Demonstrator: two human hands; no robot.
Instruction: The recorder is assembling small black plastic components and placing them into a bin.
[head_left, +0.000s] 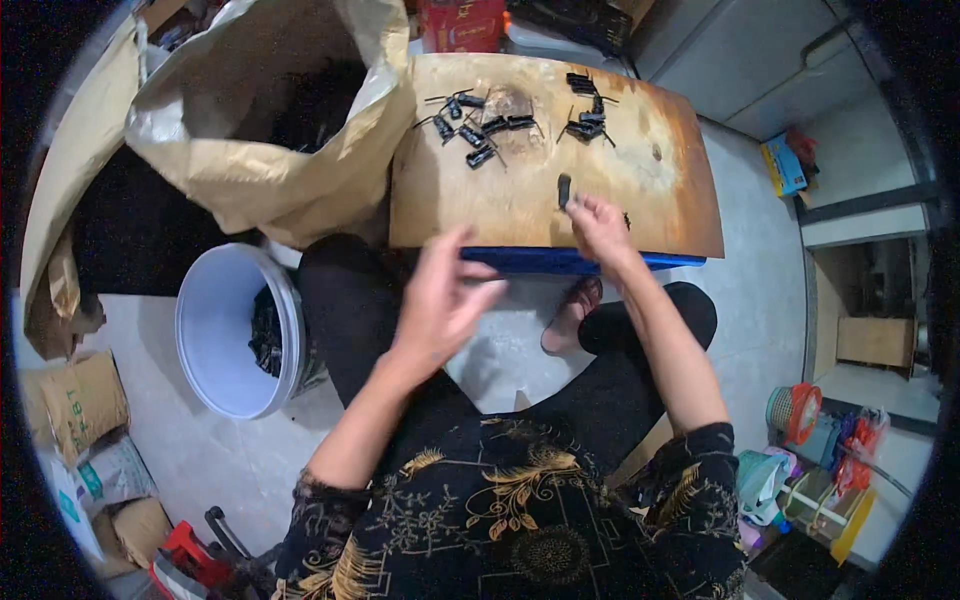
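My right hand (601, 231) is closed in a pinch on the lower end of a small black oblong plastic piece (564, 190), just over the near part of a wooden board (440, 210). My left hand (440, 305) is in the air in front of the board's near edge, slightly blurred, fingers apart and holding nothing. Farther back on the board lies a loose group of black pieces with thin prongs (472, 133). To the right are another small cluster (587, 127) and a few pieces side by side (580, 84). A tiny dark bit (626, 220) shows beside my right hand.
A large open paper sack (270, 170) with dark contents stands left of the board. Nearer, a white bucket (215, 330) holds black pieces. A red box (462, 25) is behind the board, whose base is blue (530, 262). Brown bags (85, 405) stand at far left.
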